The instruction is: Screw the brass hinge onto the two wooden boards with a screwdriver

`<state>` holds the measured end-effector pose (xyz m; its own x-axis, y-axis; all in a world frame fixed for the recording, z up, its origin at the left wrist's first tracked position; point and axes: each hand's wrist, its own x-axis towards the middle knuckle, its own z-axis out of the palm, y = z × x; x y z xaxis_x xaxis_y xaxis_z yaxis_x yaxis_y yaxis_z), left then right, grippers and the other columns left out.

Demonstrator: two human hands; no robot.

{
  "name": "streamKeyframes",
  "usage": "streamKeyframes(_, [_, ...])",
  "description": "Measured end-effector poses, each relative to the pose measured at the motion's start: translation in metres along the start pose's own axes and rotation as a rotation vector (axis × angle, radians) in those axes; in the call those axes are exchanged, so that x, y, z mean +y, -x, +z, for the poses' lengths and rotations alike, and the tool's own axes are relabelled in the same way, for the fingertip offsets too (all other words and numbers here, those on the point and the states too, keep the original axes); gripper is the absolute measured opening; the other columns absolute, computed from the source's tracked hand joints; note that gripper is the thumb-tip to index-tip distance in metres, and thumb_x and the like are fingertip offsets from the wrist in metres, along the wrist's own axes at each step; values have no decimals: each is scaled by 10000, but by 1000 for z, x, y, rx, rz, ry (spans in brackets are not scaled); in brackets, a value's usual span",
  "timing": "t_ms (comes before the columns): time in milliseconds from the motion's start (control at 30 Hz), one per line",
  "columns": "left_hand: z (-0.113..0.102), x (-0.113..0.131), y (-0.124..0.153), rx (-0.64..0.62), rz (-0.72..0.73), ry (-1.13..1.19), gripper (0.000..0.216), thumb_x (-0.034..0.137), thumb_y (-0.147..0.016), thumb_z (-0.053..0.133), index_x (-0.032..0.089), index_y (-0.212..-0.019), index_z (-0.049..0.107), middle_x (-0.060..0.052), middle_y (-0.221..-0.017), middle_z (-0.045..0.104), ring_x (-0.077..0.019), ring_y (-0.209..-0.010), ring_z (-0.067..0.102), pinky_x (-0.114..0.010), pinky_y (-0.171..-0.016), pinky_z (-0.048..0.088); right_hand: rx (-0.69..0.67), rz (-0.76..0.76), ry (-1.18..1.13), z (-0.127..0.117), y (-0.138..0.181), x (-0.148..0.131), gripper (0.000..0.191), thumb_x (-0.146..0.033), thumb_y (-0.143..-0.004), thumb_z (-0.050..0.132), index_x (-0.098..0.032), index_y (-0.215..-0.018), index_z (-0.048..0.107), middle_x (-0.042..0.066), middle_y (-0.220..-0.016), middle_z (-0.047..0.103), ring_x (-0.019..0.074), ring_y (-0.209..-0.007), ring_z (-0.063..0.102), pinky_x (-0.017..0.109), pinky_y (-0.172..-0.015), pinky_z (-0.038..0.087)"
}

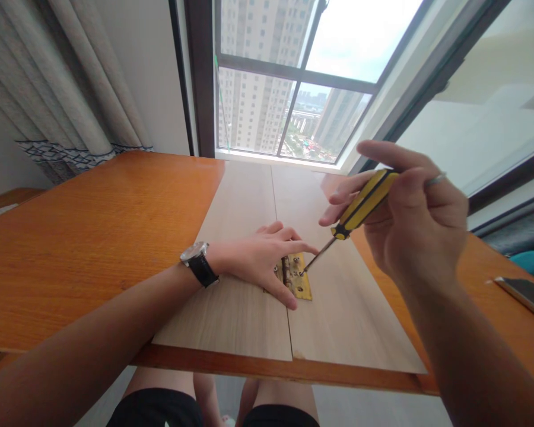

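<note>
Two pale wooden boards [231, 308] lie side by side on an orange table [93, 237]. A brass hinge [299, 277] bridges the seam between them. My left hand [262, 258], with a black watch on the wrist, lies flat and spread over the hinge's left leaf, holding it down. My right hand [409, 219] is closed round a yellow-and-black screwdriver [360, 207]. The screwdriver's metal tip rests on a screw in the hinge's right leaf.
A phone [527, 296] lies near the table's right edge. A large window [293, 83] rises behind the table, with curtains [62, 89] at the far left. My knees show below the table's near edge.
</note>
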<state>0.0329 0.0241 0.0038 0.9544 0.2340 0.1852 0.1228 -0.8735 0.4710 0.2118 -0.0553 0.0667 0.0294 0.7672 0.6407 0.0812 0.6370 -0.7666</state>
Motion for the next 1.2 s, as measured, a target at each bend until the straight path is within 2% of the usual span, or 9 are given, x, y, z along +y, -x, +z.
streamKeyframes(200, [1,0,-1,-7,3,17,798,555,-718,824,289,-1405,518,-78,-1350,531,-322,-1274,411,-478,-1144,328,-218,85,-57,-10,-9,-3,281,-368,-943,645,-329,-1220,675,19,-1249,740,234,-1002,751,421,-837,639])
streamKeyframes(300, [0,2,-1,-7,-4,27,832,562,-715,825,286,-1431,503,-82,-1357,525,-320,-1282,406,-481,-1156,318,-246,67,-42,-16,-9,-4,233,-312,-950,665,-309,-1180,705,6,-1105,788,185,-857,771,385,-793,656])
streamKeyframes(433, [-7,-2,1,-46,-25,127,905,626,-716,799,323,-1489,438,-72,-1388,523,-324,-1322,395,-491,-1168,299,-142,24,12,-20,-8,-8,217,-241,-873,768,-266,-1088,756,12,-890,808,218,-813,784,433,-815,665])
streamKeyframes(567, [-14,-11,2,-57,-78,497,661,658,-1011,319,296,-1562,286,-81,-1392,582,-244,-1274,510,-428,-1129,349,-48,-1,133,-14,-6,-15,226,-233,-810,825,-261,-1029,778,8,-788,780,255,-781,778,469,-774,666])
streamKeyframes(667, [-13,-15,0,21,-145,641,650,588,-1052,54,246,-1544,306,-104,-1357,631,-228,-1209,571,-411,-1073,393,47,-12,222,-4,-2,-20,226,-190,-788,837,-269,-992,783,4,-772,763,260,-773,772,467,-763,661])
streamKeyframes(833, [-9,-14,-1,58,-144,601,622,599,-1057,155,218,-1499,370,-114,-1344,635,-210,-1212,566,-366,-1064,401,152,-9,348,4,1,-24,257,-151,-780,837,-278,-990,760,-8,-781,751,238,-799,759,432,-806,645])
streamKeyframes(933, [-8,-13,0,63,-139,577,584,578,-1063,178,220,-1460,413,-104,-1321,640,-201,-1203,573,-351,-1058,414,58,17,239,-1,-2,-21,205,-173,-828,794,-289,-979,717,-24,-773,741,206,-785,748,380,-774,641])
streamKeyframes(1100, [-7,-11,-1,82,-140,545,556,549,-1070,203,199,-1405,475,-106,-1314,642,-201,-1199,580,-347,-1061,422,-129,82,34,-15,-9,-13,151,-211,-919,680,-310,-1033,671,7,-1102,769,198,-852,769,372,-790,627])
streamKeyframes(1200, [-6,-11,-2,104,-125,547,553,521,-1073,222,161,-1401,485,-126,-1301,642,-205,-1196,586,-350,-1066,425,-190,109,-5,-17,-10,-11,216,-255,-927,666,-320,-1132,690,15,-1006,774,191,-717,754,352,-649,609])
